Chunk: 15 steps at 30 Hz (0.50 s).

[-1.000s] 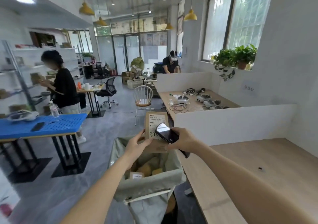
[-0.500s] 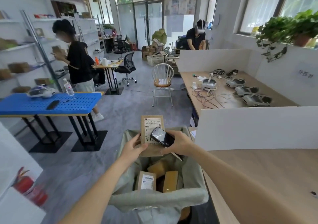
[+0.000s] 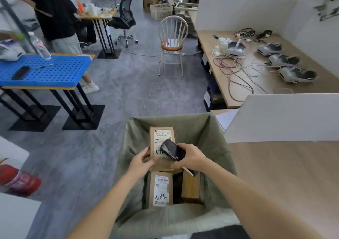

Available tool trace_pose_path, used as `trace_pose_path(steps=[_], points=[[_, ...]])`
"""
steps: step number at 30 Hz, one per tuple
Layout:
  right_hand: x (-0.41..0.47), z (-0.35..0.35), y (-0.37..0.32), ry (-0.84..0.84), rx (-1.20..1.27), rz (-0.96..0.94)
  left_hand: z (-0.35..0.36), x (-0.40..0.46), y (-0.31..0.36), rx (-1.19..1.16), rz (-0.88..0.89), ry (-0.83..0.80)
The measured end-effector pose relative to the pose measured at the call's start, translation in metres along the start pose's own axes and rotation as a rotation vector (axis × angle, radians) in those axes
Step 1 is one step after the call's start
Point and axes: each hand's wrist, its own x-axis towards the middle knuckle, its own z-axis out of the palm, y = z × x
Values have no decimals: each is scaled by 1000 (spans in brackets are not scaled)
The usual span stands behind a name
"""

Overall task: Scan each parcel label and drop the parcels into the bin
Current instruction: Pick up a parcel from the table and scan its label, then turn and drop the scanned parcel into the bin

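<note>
Grey marbled floor (image 3: 128, 92) spreading through an open workroom in the head view, with a blue perforated table (image 3: 45, 71) standing at the left, carrying a plastic bottle (image 3: 39, 46) and a dark handset (image 3: 20, 72). Farther back, a white spindle chair (image 3: 172, 38) and a black office chair (image 3: 124, 16) standing on the floor, and a person in a black top (image 3: 55, 11) standing by the blue table. At the right, a long wooden table (image 3: 260, 84) bearing 4 white headsets (image 3: 297, 74) and tangled cables (image 3: 236, 73), behind a white divider (image 3: 284, 117). At the lower left, a blurred red fire extinguisher (image 3: 18, 180) lying on the floor.

Holding a brown parcel (image 3: 161, 138) above the fabric-lined bin (image 3: 216, 147), label side up: left hand (image 3: 142, 160) gripping its lower left edge, thumb on top. Right hand (image 3: 190, 158) wrapping its fingers (image 3: 178, 165) round a black scanner (image 3: 172, 149), hovering over the lower part of the parcel's label. Lying inside the bin beneath: a labelled parcel (image 3: 161, 191) with handwriting on it, and a plain brown box (image 3: 191, 187) just beside it to the right.
</note>
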Motion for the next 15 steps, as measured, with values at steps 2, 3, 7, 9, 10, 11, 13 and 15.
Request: trace_pose_path(steps=[2,3,7,9,10,11,13,15], points=[[21,12,7,-19,6,36,-3,22,-13,17,-27,-19],[31,17,10,-21,4,56,-5,32,-20,20,-38,-27],[66,37,23,-21,-9,101,-8,72,-46,-2,-89,-61],[80,43,29,-23,-13,120,-8,91,-58,-5,-103,-81],[87,45,32,-24,-13,135,-8,99,-64,-10,-114,-86],[93,47,34,-26,-14,149,-7,106,-70,-15,-128,-91],[103,52,39,-32,-21,172,-5,117,-79,-10,-157,-93],[112,56,42,-46,-32,188,-2,124,-81,16,-183,-87]])
